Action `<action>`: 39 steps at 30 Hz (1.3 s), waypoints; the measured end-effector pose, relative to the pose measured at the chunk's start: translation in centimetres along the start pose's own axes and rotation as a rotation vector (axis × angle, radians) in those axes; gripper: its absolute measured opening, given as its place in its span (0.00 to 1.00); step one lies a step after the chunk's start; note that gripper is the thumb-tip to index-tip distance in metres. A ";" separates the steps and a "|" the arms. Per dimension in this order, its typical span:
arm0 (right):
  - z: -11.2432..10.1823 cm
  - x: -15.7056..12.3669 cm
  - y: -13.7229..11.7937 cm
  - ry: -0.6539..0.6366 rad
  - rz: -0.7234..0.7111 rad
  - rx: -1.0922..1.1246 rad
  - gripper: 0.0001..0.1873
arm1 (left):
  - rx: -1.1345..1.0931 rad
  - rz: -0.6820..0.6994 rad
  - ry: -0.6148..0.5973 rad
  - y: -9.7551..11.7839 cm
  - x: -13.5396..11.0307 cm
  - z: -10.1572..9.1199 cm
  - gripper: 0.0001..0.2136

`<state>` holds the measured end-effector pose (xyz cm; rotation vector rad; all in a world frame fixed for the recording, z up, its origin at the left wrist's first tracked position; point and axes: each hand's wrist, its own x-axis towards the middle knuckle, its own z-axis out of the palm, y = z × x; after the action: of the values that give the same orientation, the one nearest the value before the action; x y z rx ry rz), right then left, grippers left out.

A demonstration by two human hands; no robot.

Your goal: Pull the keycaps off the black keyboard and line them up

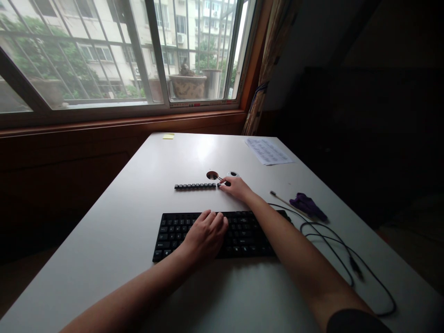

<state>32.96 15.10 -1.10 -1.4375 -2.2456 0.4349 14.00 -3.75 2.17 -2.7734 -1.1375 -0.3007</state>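
A black keyboard (243,233) lies on the white table (104,240) in front of me. My left hand (206,236) rests on its middle with fingers curled loosely over the keys. Beyond the keyboard a row of several black keycaps (194,186) is lined up on the table. My right hand (236,188) reaches to the right end of that row, fingers pinched on a small dark keycap (219,184) there. A thin tool seems to stick out of the pinch toward a round cable hole (212,175), beside which lies a small white cap (233,174).
The keyboard's black cable (342,245) loops over the table at the right. A purple tool (308,206) and a thin stick (280,199) lie right of the keyboard. A printed sheet (268,151) sits far right, a yellow note (168,136) at the far edge by the window.
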 end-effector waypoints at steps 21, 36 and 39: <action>0.2 0.0 -0.3 0.002 -0.006 -0.017 0.15 | -0.019 -0.002 -0.017 0.0 0.0 -0.3 0.19; 0.2 -0.1 -0.3 -0.010 -0.006 0.006 0.15 | -0.014 -0.012 -0.037 0.1 0.0 -0.4 0.19; 0.2 -0.2 -0.3 -0.015 -0.006 0.009 0.15 | -0.012 -0.008 -0.033 0.1 0.0 -0.3 0.19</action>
<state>32.70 14.83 -1.11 -1.4274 -2.2563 0.4549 14.02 -3.92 2.41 -2.7953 -1.1579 -0.2651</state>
